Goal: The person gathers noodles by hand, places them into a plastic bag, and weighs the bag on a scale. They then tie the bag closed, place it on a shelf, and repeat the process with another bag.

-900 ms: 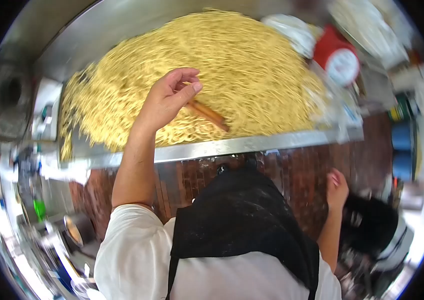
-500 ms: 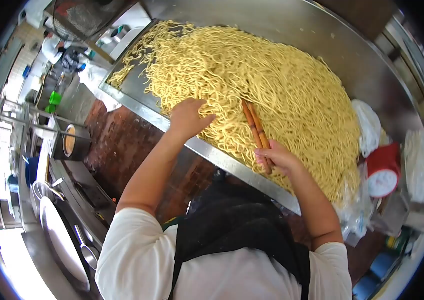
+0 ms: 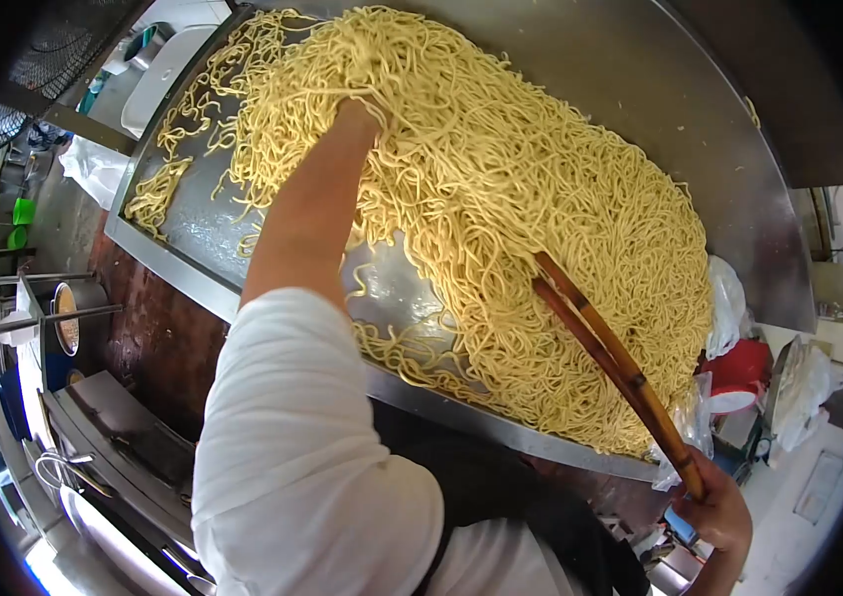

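Note:
A large mound of yellow noodles (image 3: 561,189) covers much of a metal tray (image 3: 208,214). My left hand (image 3: 360,111) reaches into the upper part of the mound; noodles hide its fingers. At the lower right, beyond the tray's front edge, my right hand (image 3: 717,509) is closed around the ends of two long brown sticks (image 3: 630,377). The far tips of the sticks touch the noodles near the middle of the mound, slightly apart from each other.
White plastic bags (image 3: 726,303) and a red container (image 3: 739,368) stand by the tray's right end. A fan (image 3: 54,60) is at the upper left. Below it are green items (image 3: 20,223) and a round pot (image 3: 69,318). A raised metal wall (image 3: 640,89) backs the tray.
My left hand has reached forward into the noodles. My right hand has moved down and right with the sticks. Noodles have shifted away from the front, baring some tray surface.

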`<act>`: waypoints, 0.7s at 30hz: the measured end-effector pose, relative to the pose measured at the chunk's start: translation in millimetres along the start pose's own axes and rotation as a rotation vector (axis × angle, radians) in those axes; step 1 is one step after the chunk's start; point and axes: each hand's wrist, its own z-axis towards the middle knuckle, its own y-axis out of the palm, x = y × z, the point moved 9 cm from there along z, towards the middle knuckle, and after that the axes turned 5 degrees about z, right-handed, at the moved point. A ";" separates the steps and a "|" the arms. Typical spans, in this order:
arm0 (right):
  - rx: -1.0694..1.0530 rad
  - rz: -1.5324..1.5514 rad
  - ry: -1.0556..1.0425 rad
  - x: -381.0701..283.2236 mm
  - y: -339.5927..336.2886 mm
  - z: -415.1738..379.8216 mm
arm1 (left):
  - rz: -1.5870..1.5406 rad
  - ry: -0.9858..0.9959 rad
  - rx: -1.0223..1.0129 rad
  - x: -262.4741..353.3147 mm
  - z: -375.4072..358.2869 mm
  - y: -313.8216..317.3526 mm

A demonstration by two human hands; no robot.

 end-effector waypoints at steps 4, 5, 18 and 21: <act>0.206 -0.539 -0.171 -102.7 58.1 47.7 | -0.079 0.040 -0.010 39.8 -85.4 -54.9; 0.229 -0.589 -0.303 -123.3 67.3 85.2 | -0.468 0.120 0.060 41.7 -119.2 -65.9; 0.022 -0.544 -0.515 -191.4 103.4 68.3 | -0.151 0.006 -0.709 -52.7 -103.9 -138.3; 0.179 -0.642 -0.280 -146.9 38.2 -11.9 | -0.095 0.066 -0.414 -52.8 -11.9 -163.8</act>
